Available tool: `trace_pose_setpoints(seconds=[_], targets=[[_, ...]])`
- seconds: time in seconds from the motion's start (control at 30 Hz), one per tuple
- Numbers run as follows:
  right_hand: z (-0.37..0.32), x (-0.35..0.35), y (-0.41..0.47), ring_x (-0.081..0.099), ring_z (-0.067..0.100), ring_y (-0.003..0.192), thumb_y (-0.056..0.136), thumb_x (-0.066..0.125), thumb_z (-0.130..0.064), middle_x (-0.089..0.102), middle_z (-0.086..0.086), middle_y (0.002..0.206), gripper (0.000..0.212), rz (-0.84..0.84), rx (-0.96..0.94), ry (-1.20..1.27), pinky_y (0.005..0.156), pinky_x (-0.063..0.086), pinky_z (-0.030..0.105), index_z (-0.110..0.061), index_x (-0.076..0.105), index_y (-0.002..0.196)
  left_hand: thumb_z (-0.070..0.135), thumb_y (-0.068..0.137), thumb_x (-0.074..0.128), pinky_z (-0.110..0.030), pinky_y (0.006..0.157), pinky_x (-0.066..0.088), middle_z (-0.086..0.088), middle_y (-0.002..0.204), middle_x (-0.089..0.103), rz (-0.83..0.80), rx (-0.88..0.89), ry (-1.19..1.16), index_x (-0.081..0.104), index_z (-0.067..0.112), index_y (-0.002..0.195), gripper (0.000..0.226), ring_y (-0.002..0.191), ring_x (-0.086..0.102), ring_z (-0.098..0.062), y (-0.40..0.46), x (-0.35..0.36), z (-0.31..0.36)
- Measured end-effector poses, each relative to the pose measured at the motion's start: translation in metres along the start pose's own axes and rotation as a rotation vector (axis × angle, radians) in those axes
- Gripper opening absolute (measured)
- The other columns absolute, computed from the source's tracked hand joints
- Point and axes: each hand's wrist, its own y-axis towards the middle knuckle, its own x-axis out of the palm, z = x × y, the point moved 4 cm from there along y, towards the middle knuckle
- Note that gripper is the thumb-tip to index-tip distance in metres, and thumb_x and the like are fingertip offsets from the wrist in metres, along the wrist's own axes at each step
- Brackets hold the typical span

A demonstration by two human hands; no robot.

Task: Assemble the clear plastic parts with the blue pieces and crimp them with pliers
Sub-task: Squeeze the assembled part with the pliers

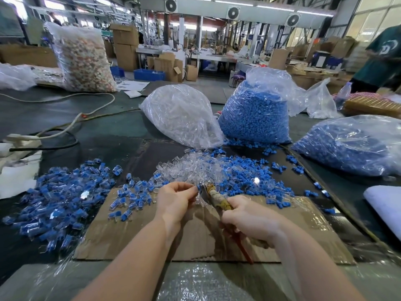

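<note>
My left hand (pixel 175 199) pinches a small clear part with a blue piece (pixel 198 187) at its fingertips, right against the jaws of the pliers (pixel 213 196). My right hand (pixel 249 216) grips the pliers' tape-wrapped handles; a red handle end (pixel 245 248) sticks out below. Both hands hover over a cardboard sheet (pixel 134 231). Beyond them lie a heap of loose clear parts (pixel 191 170) and a spread of loose blue pieces (pixel 249 172). A large pile of assembled blue-and-clear parts (pixel 63 198) lies to the left.
Behind the heaps lie a bag of clear parts (pixel 182 116) and two bags of blue pieces (pixel 256 118) (pixel 351 146). Cables and a power strip (pixel 21 139) lie at the left. A white pad (pixel 384 203) sits at the right. A person (pixel 379 59) stands far right.
</note>
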Motion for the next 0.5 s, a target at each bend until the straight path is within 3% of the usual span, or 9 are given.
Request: trace_pose_setpoints(seconds=[0.17, 0.3, 0.5], targets=[[0.001, 0.0021, 0.0023, 0.056, 0.019, 0.081, 0.086, 0.046, -0.013, 0.062, 0.015, 0.104, 0.021, 0.013, 0.007, 0.027, 0.071, 0.041, 0.032, -0.006, 0.053, 0.104, 0.0, 0.082, 0.066, -0.02, 0.04, 0.045, -0.005, 0.059, 0.062, 0.052, 0.029, 0.014, 0.064, 0.005, 0.077, 0.008, 0.042, 0.056, -0.007, -0.0013, 0.0032, 0.0008], [-0.0007, 0.0009, 0.0014, 0.05, 0.018, 0.071, 0.085, 0.046, -0.01, 0.053, 0.007, 0.086, 0.003, 0.018, -0.029, 0.0, 0.064, 0.037, 0.031, -0.013, 0.047, 0.085, 0.001, 0.083, 0.065, -0.02, 0.042, 0.049, -0.004, 0.06, 0.063, 0.053, 0.026, 0.022, 0.064, 0.005, 0.08, 0.004, 0.041, 0.056, -0.007, -0.0046, 0.0057, 0.0047], [-0.0017, 0.0022, 0.0014, 0.044, 0.012, 0.064, 0.094, 0.041, -0.014, 0.048, 0.0, 0.078, 0.016, 0.06, -0.078, -0.085, 0.059, 0.037, 0.027, -0.018, 0.042, 0.078, 0.0, 0.082, 0.066, -0.021, 0.047, 0.049, -0.003, 0.057, 0.061, 0.053, 0.031, -0.007, 0.063, 0.006, 0.076, 0.009, 0.044, 0.054, -0.008, -0.0074, 0.0099, 0.0054]])
